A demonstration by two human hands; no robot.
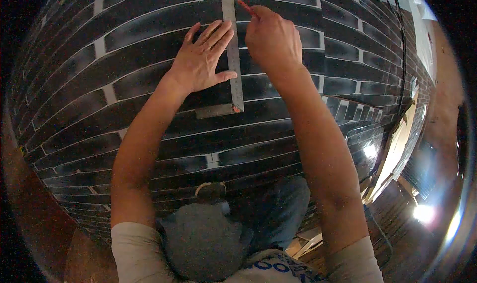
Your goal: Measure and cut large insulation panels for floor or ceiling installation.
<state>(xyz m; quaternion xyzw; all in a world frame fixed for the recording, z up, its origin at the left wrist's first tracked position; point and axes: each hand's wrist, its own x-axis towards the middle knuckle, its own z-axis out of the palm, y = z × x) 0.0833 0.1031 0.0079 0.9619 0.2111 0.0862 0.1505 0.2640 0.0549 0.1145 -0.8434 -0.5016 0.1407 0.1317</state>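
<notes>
An L-shaped metal square (233,59) lies on a dark panelled surface marked with pale lines. Its long blade runs away from me, and its shorter arm (213,112) points left from the near corner, where there is a small orange spot. My left hand (201,59) rests flat with fingers spread, fingertips and thumb touching the long blade's left edge. In my closed right hand (273,37), just right of the blade's far part, is a slim red pencil (245,7). Its tip points toward the blade's far end. Exactly where the tip touches cannot be made out.
Black panels with pale strips (99,47) spread all around. Dark cables (403,44) run down the right side. Beyond them are light boards (397,139), a bright lamp (424,213) and a brown floor (442,84). My bent knee (290,203) is close to the near panels.
</notes>
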